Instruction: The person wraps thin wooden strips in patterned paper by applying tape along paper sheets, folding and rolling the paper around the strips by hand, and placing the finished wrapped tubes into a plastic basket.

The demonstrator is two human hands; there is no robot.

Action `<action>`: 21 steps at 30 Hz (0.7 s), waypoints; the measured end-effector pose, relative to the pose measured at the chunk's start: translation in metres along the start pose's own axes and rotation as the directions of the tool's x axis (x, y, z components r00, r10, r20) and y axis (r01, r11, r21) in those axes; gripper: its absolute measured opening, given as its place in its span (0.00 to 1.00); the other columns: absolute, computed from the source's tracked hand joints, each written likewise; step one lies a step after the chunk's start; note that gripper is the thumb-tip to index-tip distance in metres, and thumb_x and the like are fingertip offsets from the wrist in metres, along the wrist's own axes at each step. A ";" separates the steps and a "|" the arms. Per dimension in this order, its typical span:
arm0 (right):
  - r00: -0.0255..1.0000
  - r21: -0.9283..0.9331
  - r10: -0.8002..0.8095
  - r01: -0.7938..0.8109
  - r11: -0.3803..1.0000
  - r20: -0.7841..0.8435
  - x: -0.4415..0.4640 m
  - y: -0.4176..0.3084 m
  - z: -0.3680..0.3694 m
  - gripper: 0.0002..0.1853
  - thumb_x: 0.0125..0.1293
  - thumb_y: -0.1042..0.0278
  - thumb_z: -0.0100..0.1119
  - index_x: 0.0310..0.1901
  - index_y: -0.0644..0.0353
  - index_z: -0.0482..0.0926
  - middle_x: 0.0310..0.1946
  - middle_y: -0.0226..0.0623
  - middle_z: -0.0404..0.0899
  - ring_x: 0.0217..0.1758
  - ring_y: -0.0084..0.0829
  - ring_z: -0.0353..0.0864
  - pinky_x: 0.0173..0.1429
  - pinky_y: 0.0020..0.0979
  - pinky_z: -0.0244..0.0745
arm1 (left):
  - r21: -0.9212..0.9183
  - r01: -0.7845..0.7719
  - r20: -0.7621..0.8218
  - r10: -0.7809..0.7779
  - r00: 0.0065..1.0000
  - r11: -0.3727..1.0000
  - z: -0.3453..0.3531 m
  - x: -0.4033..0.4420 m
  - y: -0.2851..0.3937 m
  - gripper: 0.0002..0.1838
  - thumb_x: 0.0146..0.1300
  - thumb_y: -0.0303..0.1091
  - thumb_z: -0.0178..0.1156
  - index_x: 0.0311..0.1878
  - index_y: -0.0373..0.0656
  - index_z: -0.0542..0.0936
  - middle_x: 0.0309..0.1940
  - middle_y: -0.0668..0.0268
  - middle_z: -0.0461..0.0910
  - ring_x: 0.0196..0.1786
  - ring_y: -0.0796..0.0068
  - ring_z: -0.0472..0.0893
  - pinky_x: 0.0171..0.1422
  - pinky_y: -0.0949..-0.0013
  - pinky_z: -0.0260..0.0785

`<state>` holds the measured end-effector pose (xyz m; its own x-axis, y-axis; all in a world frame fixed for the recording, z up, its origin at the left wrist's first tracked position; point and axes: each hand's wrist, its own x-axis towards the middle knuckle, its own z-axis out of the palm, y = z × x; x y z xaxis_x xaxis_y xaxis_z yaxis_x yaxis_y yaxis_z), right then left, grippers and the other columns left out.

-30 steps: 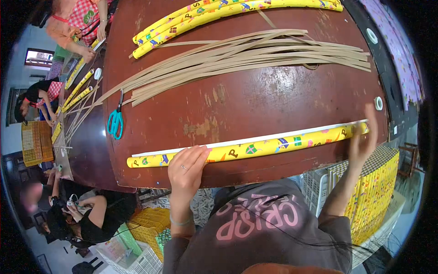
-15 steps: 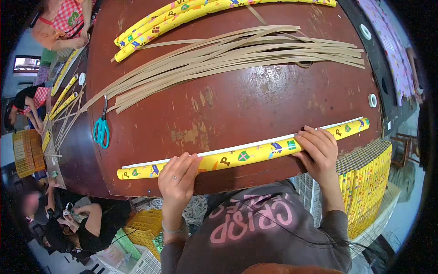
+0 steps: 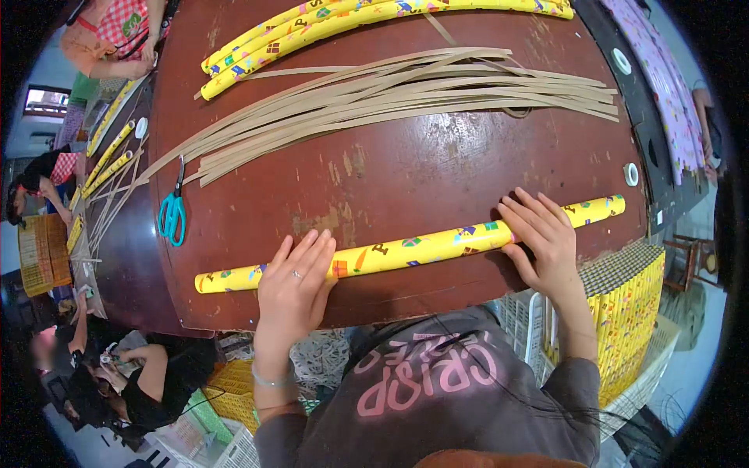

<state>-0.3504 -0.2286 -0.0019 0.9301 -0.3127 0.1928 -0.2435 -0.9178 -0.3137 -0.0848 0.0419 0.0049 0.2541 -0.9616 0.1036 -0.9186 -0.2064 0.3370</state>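
A long yellow patterned paper roll (image 3: 421,248) lies across the near part of the brown table (image 3: 273,195). My left hand (image 3: 298,285) rests on the roll left of its middle, fingers stretched out, a ring on one finger. On the right part of the roll, my right hand (image 3: 542,240) lies with its fingers extended and thumb apart. The roll's printed outer face shows between and beyond both hands. Beyond it is a bundle of tan strips (image 3: 328,117). Teal-handled scissors (image 3: 172,214) lie to the left.
More yellow rolls (image 3: 374,23) lie at the table's far side. White tape rolls (image 3: 631,175) sit near the right edge. A crate of yellow rolls (image 3: 624,335) stands at the lower right. Several other people are on the left, one in a red checked apron (image 3: 123,25).
The roll has turned, and its white edge strip no longer shows. My right hand came from the roll's right end onto it. Both hands' fingers now reach further over it.
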 end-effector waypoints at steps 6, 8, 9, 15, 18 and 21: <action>0.995 -0.100 -0.035 0.044 0.994 0.091 0.019 0.018 0.000 0.32 0.66 0.55 0.56 0.68 0.62 0.73 0.69 0.42 0.74 0.75 0.44 0.69 0.79 0.52 0.56 | 0.134 -0.079 0.096 0.067 0.993 0.988 -0.004 0.021 -0.019 0.34 0.62 0.37 0.63 0.72 0.38 0.69 0.70 0.56 0.73 0.72 0.56 0.72 0.79 0.48 0.58; 0.986 -0.203 -0.065 0.095 0.975 0.152 0.029 0.021 -0.002 0.35 0.66 0.53 0.55 0.71 0.61 0.69 0.72 0.41 0.70 0.78 0.44 0.64 0.81 0.52 0.52 | 0.137 -0.078 0.113 0.062 0.992 0.987 -0.005 0.029 -0.024 0.35 0.64 0.39 0.61 0.74 0.39 0.68 0.72 0.57 0.70 0.74 0.56 0.69 0.80 0.48 0.55; 0.981 -0.210 -0.080 0.116 0.971 0.175 0.032 0.026 -0.002 0.37 0.65 0.50 0.54 0.74 0.59 0.66 0.74 0.39 0.67 0.79 0.43 0.61 0.82 0.52 0.49 | 0.161 -0.089 0.125 0.069 0.990 0.983 -0.006 0.034 -0.026 0.35 0.64 0.39 0.61 0.74 0.39 0.68 0.73 0.57 0.70 0.75 0.57 0.69 0.80 0.49 0.55; 0.958 -0.187 -0.223 0.256 0.948 0.183 0.055 0.045 -0.003 0.38 0.65 0.48 0.57 0.75 0.52 0.64 0.75 0.36 0.66 0.80 0.42 0.61 0.82 0.52 0.50 | 0.210 -0.141 0.158 0.109 0.981 0.967 -0.010 0.055 -0.041 0.29 0.71 0.40 0.48 0.74 0.45 0.69 0.76 0.57 0.65 0.79 0.55 0.62 0.84 0.48 0.45; 0.930 -0.196 -0.309 0.347 0.917 0.201 0.062 0.046 -0.003 0.40 0.63 0.45 0.60 0.76 0.48 0.63 0.76 0.34 0.63 0.79 0.39 0.62 0.82 0.49 0.53 | 0.224 -0.159 0.129 0.133 0.983 0.962 -0.008 0.061 -0.047 0.26 0.74 0.42 0.48 0.74 0.49 0.71 0.77 0.61 0.64 0.78 0.56 0.63 0.83 0.48 0.47; 0.875 -0.135 -0.423 0.460 0.877 0.235 0.068 0.039 0.002 0.35 0.67 0.46 0.58 0.74 0.45 0.65 0.76 0.30 0.65 0.78 0.35 0.64 0.80 0.44 0.59 | 0.186 -0.150 0.147 0.123 0.981 0.971 -0.009 0.063 -0.047 0.25 0.77 0.42 0.44 0.74 0.50 0.71 0.77 0.61 0.63 0.79 0.56 0.62 0.83 0.47 0.46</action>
<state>-0.2962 -0.2849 -0.0027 0.9816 0.1720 0.0832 0.1773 -0.9823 -0.0609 -0.0223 -0.0077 0.0040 0.0914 -0.9958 0.0052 -0.9863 -0.0898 0.1381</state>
